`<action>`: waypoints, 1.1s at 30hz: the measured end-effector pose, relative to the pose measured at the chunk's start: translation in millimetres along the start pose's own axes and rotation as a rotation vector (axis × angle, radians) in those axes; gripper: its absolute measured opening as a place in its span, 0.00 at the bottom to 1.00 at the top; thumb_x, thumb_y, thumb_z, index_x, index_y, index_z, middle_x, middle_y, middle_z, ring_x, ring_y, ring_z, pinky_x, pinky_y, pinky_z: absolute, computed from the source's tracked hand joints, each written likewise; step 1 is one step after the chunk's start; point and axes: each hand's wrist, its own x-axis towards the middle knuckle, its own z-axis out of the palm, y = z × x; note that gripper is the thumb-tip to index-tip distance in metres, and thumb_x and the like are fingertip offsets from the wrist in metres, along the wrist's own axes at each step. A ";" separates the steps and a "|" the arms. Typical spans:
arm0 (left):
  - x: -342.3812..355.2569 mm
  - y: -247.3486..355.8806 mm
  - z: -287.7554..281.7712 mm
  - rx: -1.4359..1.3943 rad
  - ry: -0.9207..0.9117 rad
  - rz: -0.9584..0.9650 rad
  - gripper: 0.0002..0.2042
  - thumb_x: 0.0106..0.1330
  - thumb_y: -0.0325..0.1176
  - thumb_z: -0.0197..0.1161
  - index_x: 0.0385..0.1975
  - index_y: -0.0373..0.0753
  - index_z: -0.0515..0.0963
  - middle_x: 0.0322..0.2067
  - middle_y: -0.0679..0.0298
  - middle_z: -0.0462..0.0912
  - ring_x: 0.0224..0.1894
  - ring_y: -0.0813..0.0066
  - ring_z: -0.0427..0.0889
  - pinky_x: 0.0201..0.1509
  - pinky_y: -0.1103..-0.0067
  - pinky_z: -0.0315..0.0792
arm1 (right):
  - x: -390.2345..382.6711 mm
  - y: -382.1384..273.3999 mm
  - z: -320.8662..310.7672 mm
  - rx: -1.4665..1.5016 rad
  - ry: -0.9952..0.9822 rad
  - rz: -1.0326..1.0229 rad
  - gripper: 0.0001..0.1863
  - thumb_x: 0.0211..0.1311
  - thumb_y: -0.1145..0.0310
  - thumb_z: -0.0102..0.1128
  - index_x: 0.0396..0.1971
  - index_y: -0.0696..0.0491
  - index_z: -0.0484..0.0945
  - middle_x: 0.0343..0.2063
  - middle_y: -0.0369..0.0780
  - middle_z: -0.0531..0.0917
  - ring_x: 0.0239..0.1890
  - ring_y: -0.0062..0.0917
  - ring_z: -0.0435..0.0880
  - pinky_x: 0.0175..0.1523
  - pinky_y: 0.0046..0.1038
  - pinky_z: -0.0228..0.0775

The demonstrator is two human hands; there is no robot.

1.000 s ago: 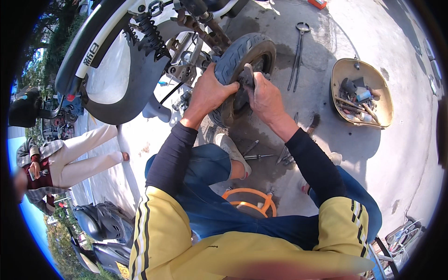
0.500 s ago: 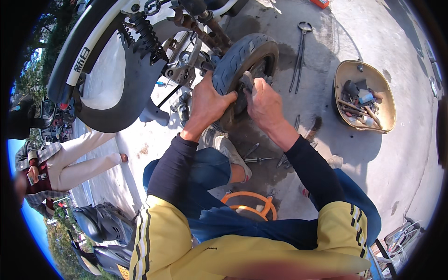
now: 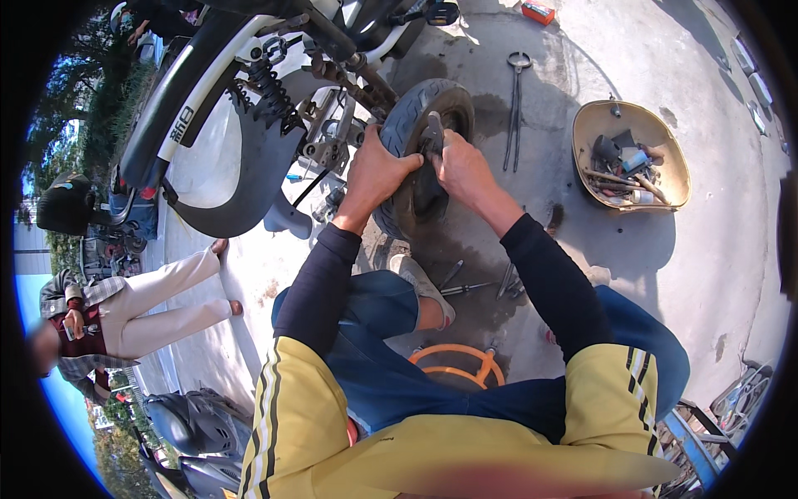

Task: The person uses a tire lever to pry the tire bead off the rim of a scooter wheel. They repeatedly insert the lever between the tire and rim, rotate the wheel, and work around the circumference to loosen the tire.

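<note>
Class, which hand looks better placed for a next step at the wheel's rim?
Probably the right hand: it is on the rim's exposed side, holding what looks like a dark tool. The left hand holds the tyre from the other side.

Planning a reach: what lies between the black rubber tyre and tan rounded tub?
Head view: past the right hand at the tyre, a long, dark metal tool with a ring-like head lies on grey concrete.

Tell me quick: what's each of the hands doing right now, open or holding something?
Left hand: closed on the black tire, fingers partly hidden.
Right hand: closed on a dark piece; exactly what cannot be told.
</note>
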 end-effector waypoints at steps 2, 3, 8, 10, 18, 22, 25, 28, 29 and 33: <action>-7.3 2.4 -4.1 -0.006 -0.022 -0.040 0.48 0.50 0.47 0.81 0.66 0.22 0.67 0.52 0.35 0.85 0.55 0.42 0.87 0.61 0.64 0.78 | -2.2 0.9 2.3 0.009 -0.010 0.003 0.20 0.69 0.64 0.67 0.50 0.63 0.72 0.44 0.57 0.84 0.44 0.57 0.87 0.49 0.51 0.80; -12.8 3.3 -5.3 -0.011 -0.033 -0.063 0.49 0.50 0.48 0.82 0.67 0.22 0.65 0.53 0.34 0.84 0.56 0.42 0.86 0.62 0.64 0.78 | -4.8 0.6 3.4 0.021 -0.021 0.014 0.21 0.69 0.64 0.67 0.51 0.63 0.72 0.45 0.56 0.84 0.44 0.56 0.87 0.49 0.51 0.80; -61.7 -20.9 6.7 -0.044 0.074 -0.061 0.49 0.53 0.47 0.83 0.67 0.22 0.65 0.58 0.33 0.80 0.60 0.45 0.84 0.66 0.64 0.75 | -36.2 9.8 -6.6 0.063 0.192 0.054 0.17 0.70 0.60 0.67 0.46 0.57 0.76 0.41 0.51 0.86 0.42 0.53 0.87 0.46 0.48 0.78; -82.4 -49.9 19.9 -0.092 0.083 -0.046 0.48 0.53 0.47 0.85 0.66 0.21 0.66 0.56 0.35 0.81 0.58 0.47 0.84 0.65 0.65 0.75 | -72.0 25.0 -12.5 0.169 0.095 0.062 0.14 0.71 0.59 0.67 0.42 0.55 0.78 0.37 0.50 0.86 0.41 0.51 0.87 0.44 0.48 0.77; -91.5 -62.7 44.4 -0.106 0.101 -0.063 0.50 0.55 0.51 0.85 0.65 0.17 0.66 0.56 0.38 0.82 0.58 0.49 0.84 0.64 0.67 0.75 | -248.3 143.5 61.6 -0.290 -0.392 0.107 0.12 0.67 0.64 0.67 0.42 0.56 0.79 0.41 0.50 0.84 0.43 0.49 0.86 0.44 0.47 0.78; -89.7 -69.0 49.9 -0.077 0.151 -0.020 0.48 0.56 0.52 0.84 0.65 0.19 0.67 0.56 0.38 0.83 0.58 0.51 0.84 0.64 0.67 0.75 | -288.5 160.8 89.4 -0.420 -0.474 -0.040 0.16 0.62 0.65 0.69 0.46 0.56 0.78 0.45 0.46 0.80 0.49 0.43 0.82 0.49 0.45 0.76; -92.0 -56.8 43.0 -0.157 0.105 -0.075 0.45 0.58 0.49 0.83 0.64 0.21 0.69 0.55 0.41 0.84 0.56 0.52 0.85 0.63 0.68 0.76 | -290.6 162.3 97.4 -0.438 -0.372 -0.104 0.16 0.63 0.64 0.68 0.46 0.55 0.78 0.44 0.46 0.77 0.46 0.43 0.81 0.49 0.47 0.73; -92.7 -59.8 43.5 -0.153 0.120 -0.050 0.42 0.59 0.47 0.82 0.65 0.23 0.70 0.54 0.43 0.86 0.55 0.53 0.87 0.62 0.70 0.77 | -261.8 171.4 95.4 -0.478 -0.301 0.246 0.18 0.64 0.64 0.67 0.49 0.55 0.75 0.44 0.48 0.76 0.48 0.44 0.81 0.50 0.48 0.73; -93.0 -57.9 41.3 -0.144 0.084 -0.101 0.43 0.58 0.47 0.82 0.66 0.24 0.70 0.56 0.45 0.85 0.56 0.54 0.85 0.64 0.70 0.76 | -252.7 173.1 87.4 -0.530 -0.259 0.307 0.20 0.67 0.65 0.66 0.53 0.55 0.72 0.45 0.50 0.75 0.48 0.46 0.82 0.49 0.48 0.75; -94.1 -58.8 44.1 -0.196 0.102 -0.101 0.51 0.54 0.50 0.84 0.68 0.19 0.65 0.60 0.35 0.78 0.62 0.45 0.80 0.68 0.64 0.71 | -218.9 202.4 80.1 -0.499 -0.320 0.554 0.30 0.67 0.74 0.61 0.66 0.57 0.63 0.47 0.58 0.79 0.46 0.57 0.88 0.51 0.54 0.80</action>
